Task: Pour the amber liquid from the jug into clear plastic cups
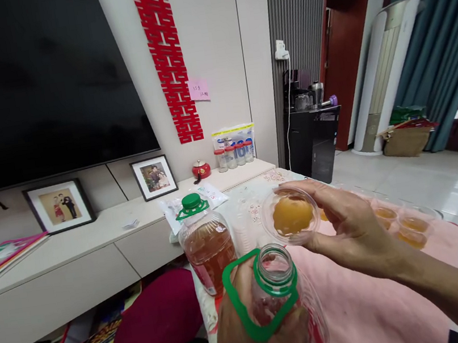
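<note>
Above the table: a clear plastic cup, shallow and round, tipped, amber contents inside.
Right hand: thumb and fingers clamped on opposite sides of that cup's rim.
Left hand: closed around an uncapped bottle, mouth near the cup; whether its base touches the table, I cannot tell.
Green handle: squarish smooth plastic loop at the threaded neck.
Capped bottle: just beyond, by the table's left edge; transparent, ribbed shoulders, reddish-amber liquid.
Filled cups: toward the right edge, partly hidden by the right hand.
Pink cloth: soft, matte, under them.
TV cabinet: pale, flat-fronted, past the left edge.
</note>
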Demonstrator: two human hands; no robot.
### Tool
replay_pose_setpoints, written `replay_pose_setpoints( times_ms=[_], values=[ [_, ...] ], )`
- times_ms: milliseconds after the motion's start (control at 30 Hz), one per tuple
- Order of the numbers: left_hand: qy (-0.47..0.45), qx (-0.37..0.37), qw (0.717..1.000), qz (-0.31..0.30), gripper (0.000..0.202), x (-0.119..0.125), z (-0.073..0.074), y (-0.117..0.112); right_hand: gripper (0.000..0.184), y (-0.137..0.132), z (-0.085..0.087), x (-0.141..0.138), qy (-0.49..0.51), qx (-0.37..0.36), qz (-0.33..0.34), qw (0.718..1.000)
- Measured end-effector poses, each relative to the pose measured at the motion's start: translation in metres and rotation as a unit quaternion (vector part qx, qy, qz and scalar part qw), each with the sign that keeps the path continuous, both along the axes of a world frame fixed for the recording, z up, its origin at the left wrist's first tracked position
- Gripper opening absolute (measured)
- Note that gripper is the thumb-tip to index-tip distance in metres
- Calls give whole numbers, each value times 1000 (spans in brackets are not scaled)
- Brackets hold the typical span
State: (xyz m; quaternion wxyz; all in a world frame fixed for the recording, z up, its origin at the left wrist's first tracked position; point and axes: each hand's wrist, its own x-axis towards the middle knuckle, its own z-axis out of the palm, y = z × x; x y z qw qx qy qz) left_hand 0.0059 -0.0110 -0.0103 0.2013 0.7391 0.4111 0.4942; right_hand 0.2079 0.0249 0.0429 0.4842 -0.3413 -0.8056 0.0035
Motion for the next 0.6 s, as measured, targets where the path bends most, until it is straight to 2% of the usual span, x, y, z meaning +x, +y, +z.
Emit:
replay_pose_setpoints(
  times_ms=[167, 233, 333, 467, 600],
  values=[
    [-20, 22, 997, 77, 19, 3, -2, 1, 55, 1, 5, -1, -44, 50, 21, 998],
    [-27, 26, 995, 89, 21, 5, -1, 2, 55, 1, 6, -1, -56, 66, 31, 996],
    [-28, 25, 995, 88, 23, 8, -2, 4, 55, 1, 10, -2, -74, 84, 38, 993],
    [-17, 19, 997, 77, 23, 6, -10, 2, 58, 0, 14, -4, -86, 99, 47, 990],
    [15, 20, 999, 28, 16, -3, -19, 1, 57, 0, 18, -4, -99, 111, 53, 987]
  ],
)
